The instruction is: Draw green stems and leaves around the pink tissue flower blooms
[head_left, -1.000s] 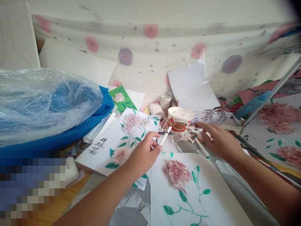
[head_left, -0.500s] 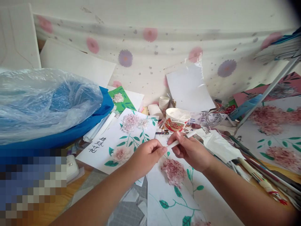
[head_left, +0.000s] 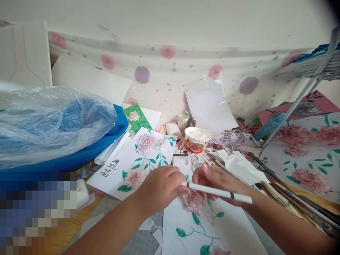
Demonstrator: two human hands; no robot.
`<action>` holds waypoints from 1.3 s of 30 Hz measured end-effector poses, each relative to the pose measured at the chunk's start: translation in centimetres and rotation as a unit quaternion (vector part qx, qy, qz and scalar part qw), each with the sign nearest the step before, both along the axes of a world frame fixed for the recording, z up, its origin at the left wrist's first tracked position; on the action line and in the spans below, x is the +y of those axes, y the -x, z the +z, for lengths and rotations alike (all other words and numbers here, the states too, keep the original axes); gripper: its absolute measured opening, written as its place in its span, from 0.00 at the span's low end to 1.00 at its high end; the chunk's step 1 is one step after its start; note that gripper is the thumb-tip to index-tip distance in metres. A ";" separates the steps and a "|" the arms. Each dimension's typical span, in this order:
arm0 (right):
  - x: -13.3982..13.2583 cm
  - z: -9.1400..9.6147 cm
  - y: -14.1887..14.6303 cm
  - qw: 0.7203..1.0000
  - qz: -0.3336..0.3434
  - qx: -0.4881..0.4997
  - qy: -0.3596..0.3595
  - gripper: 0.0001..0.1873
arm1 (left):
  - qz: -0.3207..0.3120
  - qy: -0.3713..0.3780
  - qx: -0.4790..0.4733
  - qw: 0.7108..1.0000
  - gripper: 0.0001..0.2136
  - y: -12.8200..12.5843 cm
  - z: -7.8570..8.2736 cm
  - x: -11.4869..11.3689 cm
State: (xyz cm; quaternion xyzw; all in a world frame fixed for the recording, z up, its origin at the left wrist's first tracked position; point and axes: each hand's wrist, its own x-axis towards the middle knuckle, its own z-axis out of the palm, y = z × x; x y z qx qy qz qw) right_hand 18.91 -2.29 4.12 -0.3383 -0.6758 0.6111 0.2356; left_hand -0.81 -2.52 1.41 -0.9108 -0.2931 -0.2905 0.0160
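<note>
Head camera, and from my end I see the left hand (head_left: 166, 187) grasping one end of a white marker pen (head_left: 215, 190) with a dark band near each end. The pen points rightward, sloping slightly down, above the upper part of a white drawing sheet (head_left: 239, 230). My view has the right hand (head_left: 219, 180) just behind the pen, thumb lifted away from loosely curled fingers; I cannot tell whether they touch the barrel. The pen's far end crosses in front of the right wrist.

Under the hands, a raised pink hydrangea bloom (head_left: 193, 205) is partly hidden, with green drawn leaves below it. To its left I make out a second hydrangea picture (head_left: 108, 184) with black written characters, partly over a gray cutting mat (head_left: 138, 241). Beyond the hands stands a red-printed paper bowl (head_left: 197, 141), near stacked paper cups (head_left: 183, 123); crumpled white tissue (head_left: 247, 166) lies to the right.
</note>
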 end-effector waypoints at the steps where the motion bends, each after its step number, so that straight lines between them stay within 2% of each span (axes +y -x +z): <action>1: -0.1 -0.2 -0.5 0.999 -0.040 0.026 -0.014 0.22 | 0.013 0.001 -0.010 1.000 0.17 0.0 0.0 0.0; 2: -0.2 -0.5 -0.9 0.997 -0.059 0.041 -0.033 0.18 | 0.024 0.000 -0.018 1.000 0.16 0.1 0.0 0.0; 3: -0.3 -0.7 -1.3 0.996 -0.062 0.048 -0.048 0.17 | 0.032 -0.001 -0.021 0.999 0.16 0.0 0.0 0.0; 5: -0.7 -1.0 -1.4 0.995 -0.030 0.060 -0.073 0.24 | 0.037 -0.001 -0.013 0.999 0.16 -0.2 0.0 -0.1; 7: -1.0 -1.3 -1.0 0.990 -0.019 0.084 -0.109 0.22 | 0.034 0.002 0.000 0.999 0.16 -0.5 -0.1 -0.3; 10: -1.3 -1.4 -0.4 0.982 -0.057 0.094 -0.155 0.20 | 0.013 0.018 0.012 1.000 0.16 -0.9 -0.1 -0.8; 13: -1.0 -0.6 -2.1 0.977 -0.079 0.106 -0.169 0.16 | -0.023 0.074 0.001 0.997 0.15 -0.3 0.2 -0.5; 14: -0.9 -0.2 -3.3 0.967 -0.111 0.139 -0.184 0.14 | -0.020 0.100 -0.020 0.995 0.15 0.1 0.3 -0.1; 16: -0.5 0.4 -6.2 0.905 -0.268 0.256 -0.211 0.13 | 0.044 0.148 -0.106 0.982 0.16 1.3 0.4 1.1; 18: -0.1 0.4 -8.5 0.892 -0.307 0.268 -0.197 0.14 | 0.121 0.176 -0.193 0.958 0.16 2.2 0.2 2.3; 19: 0.2 0.1 -9.0 0.919 -0.290 0.220 -0.154 0.13 | 0.125 0.188 -0.201 0.953 0.16 2.5 0.1 2.7; 20: 0.3 -0.4 -9.0 0.933 -0.272 0.194 -0.133 0.12 | 0.118 0.204 -0.187 0.954 0.16 2.5 -0.1 3.0; 22: 0.6 -1.7 -7.9 0.950 -0.234 0.172 -0.111 0.09 | 0.097 0.235 -0.142 0.957 0.15 2.0 -0.5 3.0; 24: 0.9 -2.9 -6.1 0.968 -0.163 0.173 -0.078 0.07 | 0.078 0.271 -0.110 0.953 0.14 1.2 -0.6 2.4; 27: 1.1 -3.7 -3.7 0.968 -0.115 0.219 -0.052 0.04 | 0.049 0.321 -0.095 0.941 0.12 0.2 -0.5 1.3; 32: 0.9 -3.3 -2.4 0.957 -0.084 0.273 -0.058 0.03 | 0.018 0.362 -0.120 0.924 0.10 -0.6 -0.3 0.4; 39: 1.0 -3.6 -1.9 0.960 -0.099 0.252 -0.076 0.03 | -0.022 0.357 -0.160 0.920 0.13 -0.7 -0.4 0.3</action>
